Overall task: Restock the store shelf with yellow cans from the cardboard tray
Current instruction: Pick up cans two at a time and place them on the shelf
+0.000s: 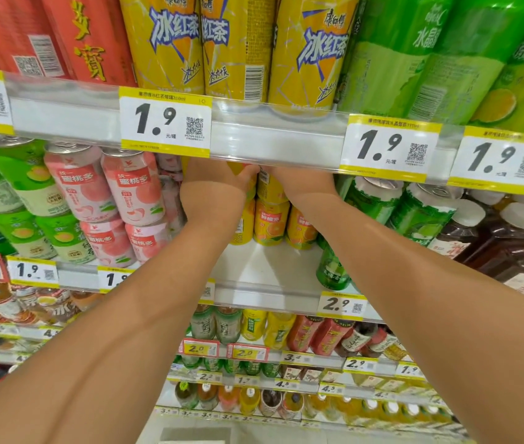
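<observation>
Yellow cans (269, 221) with an orange-fruit print stand in two stacked layers deep on the middle shelf (264, 267), directly below and just behind the fingers of both hands. Both bare forearms reach up and forward, converging under the clear plastic price rail (273, 136). The left hand (214, 179) is turned back-up, its fingers (248, 171) curled over something yellow, probably the top of a can in the upper layer, though the rail cuts off the fingertips. The right hand (302, 184) lies beside it, knuckles toward the camera; its fingers disappear behind the rail and the upper cans, so I cannot tell how far they are closed or what they hold. Left of the left hand's fingers stand glossy pink peach cans (132, 187) with silver pull-tab lids; right of the right hand's fingers stand green cans (373, 200). Above the rail, tall yellow iced-tea cans (171, 43) fill the upper shelf. The white shelf front before the cans is bare.
</observation>
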{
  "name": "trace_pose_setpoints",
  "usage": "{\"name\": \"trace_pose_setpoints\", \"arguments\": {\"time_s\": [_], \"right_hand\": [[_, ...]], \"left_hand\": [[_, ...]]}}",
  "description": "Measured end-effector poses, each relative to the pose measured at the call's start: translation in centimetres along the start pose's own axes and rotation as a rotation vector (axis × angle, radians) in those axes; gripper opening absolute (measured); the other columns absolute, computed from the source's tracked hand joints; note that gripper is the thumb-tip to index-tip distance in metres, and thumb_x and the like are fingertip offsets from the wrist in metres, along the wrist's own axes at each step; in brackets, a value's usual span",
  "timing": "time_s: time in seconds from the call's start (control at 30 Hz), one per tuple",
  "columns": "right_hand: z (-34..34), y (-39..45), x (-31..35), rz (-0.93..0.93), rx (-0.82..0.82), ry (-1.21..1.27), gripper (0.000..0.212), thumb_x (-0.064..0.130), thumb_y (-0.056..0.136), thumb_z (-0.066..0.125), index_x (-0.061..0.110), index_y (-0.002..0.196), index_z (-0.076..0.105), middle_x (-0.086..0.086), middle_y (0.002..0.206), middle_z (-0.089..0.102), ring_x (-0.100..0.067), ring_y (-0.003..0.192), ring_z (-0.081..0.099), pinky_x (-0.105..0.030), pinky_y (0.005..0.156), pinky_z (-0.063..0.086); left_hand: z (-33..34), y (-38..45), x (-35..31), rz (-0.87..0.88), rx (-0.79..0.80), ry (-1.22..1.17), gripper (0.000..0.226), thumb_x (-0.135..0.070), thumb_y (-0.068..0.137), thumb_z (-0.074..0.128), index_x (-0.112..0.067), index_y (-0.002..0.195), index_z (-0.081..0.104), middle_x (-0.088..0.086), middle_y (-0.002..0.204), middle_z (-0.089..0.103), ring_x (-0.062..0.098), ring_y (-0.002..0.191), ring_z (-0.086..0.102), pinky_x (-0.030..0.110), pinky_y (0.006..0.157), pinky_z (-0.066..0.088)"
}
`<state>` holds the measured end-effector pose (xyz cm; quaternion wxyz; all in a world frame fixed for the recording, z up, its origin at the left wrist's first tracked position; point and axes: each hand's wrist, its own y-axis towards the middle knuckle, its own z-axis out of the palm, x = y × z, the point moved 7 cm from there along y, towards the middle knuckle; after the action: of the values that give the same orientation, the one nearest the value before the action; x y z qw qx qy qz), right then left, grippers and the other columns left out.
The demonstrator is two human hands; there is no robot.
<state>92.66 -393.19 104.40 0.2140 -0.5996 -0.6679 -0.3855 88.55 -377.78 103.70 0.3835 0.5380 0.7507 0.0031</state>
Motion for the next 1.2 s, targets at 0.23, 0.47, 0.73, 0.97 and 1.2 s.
{"name": "trace_pose_setpoints", "arguments": {"time_s": [0.23,0.47,0.73,0.97,1.2], "right_hand": [[-0.5,-1.1,-1.9,0.039,-0.149,0.185,0.052,0.036,0.078,0.081,0.012,0.122,0.063,-0.002,0.119,0.067,-0.016,0.113,0.06,-0.015,0.088,0.039],[0.1,-0.8,-2.2,0.05,-0.146,0.133,0.058,0.045,0.08,0.077,0.015,0.127,0.059,0.002,0.124,0.066,-0.015,0.115,0.061,-0.02,0.09,0.043],[0.4,-0.6,-2.5,0.043,-0.142,0.108,0.064,0.05,0.082,0.073,0.016,0.133,0.054,0.001,0.129,0.064,-0.019,0.12,0.059,-0.03,0.099,0.047],[1.1,-1.8,-3.4,0.052,-0.091,-0.012,0.069,0.055,0.087,0.063,0.017,0.142,0.043,-0.004,0.138,0.056,-0.025,0.127,0.053,-0.037,0.106,0.044],[1.9,-6.4,-4.1,0.055,-0.077,-0.223,0.071,0.052,0.092,0.054,0.009,0.146,0.035,-0.017,0.142,0.045,-0.036,0.13,0.044,-0.045,0.107,0.038]], "left_hand": [[0.7,0.7,1.4,0.014,-0.025,0.005,0.079,-0.07,0.076,0.064,-0.01,0.126,0.056,0.01,0.128,0.059,0.028,0.118,0.058,0.04,0.085,0.049],[0.3,0.3,1.4,0.069,-0.037,-0.213,0.064,-0.048,0.075,0.079,-0.009,0.118,0.052,0.008,0.124,0.054,0.024,0.108,0.058,0.036,0.085,0.044],[0.3,0.1,1.3,0.082,-0.04,-0.213,0.064,-0.046,0.076,0.078,-0.007,0.12,0.052,0.009,0.126,0.052,0.024,0.109,0.056,0.032,0.084,0.042],[0.9,-1.6,2.7,0.253,0.015,-0.149,0.071,-0.053,0.082,0.068,-0.012,0.136,0.048,0.009,0.135,0.049,0.026,0.117,0.055,0.037,0.091,0.049],[0.5,-3.5,4.8,0.461,0.156,0.136,0.074,-0.064,0.086,0.047,-0.02,0.146,0.044,0.012,0.14,0.05,0.036,0.123,0.051,0.052,0.096,0.049]]}}
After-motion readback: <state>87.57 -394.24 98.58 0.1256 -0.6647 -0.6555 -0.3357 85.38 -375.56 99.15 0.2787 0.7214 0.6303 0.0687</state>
